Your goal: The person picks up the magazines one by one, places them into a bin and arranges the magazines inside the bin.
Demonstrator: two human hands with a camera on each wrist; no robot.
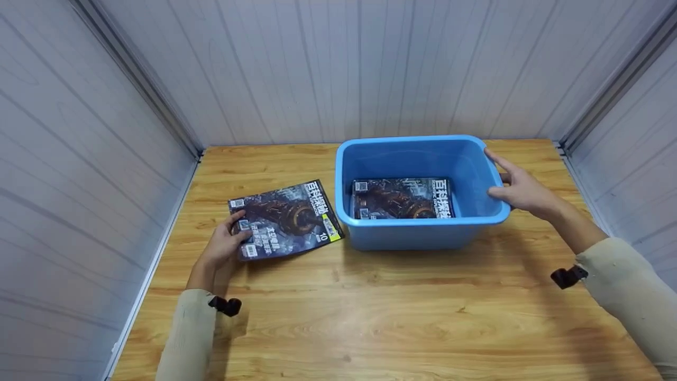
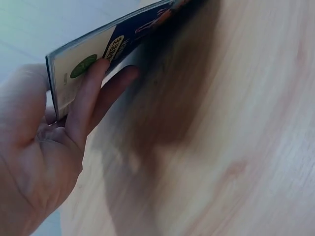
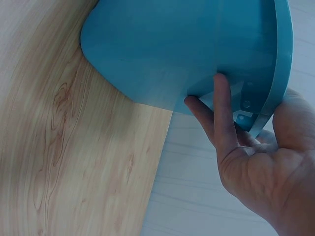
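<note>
1. Head view, lower left: the left hand (image 1: 225,248) grips a magazine (image 1: 285,219) by its near corner, thumb on the cover (fingers underneath), on the wooden table (image 1: 370,317).
2. Right of centre, the right hand (image 1: 521,190) clasps the rim of a blue tub (image 1: 418,233).
3. Another magazine (image 1: 402,198) lies inside the tub.

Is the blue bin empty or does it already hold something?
Not empty: one magazine lies flat on the bin's bottom; another is outside.
</note>
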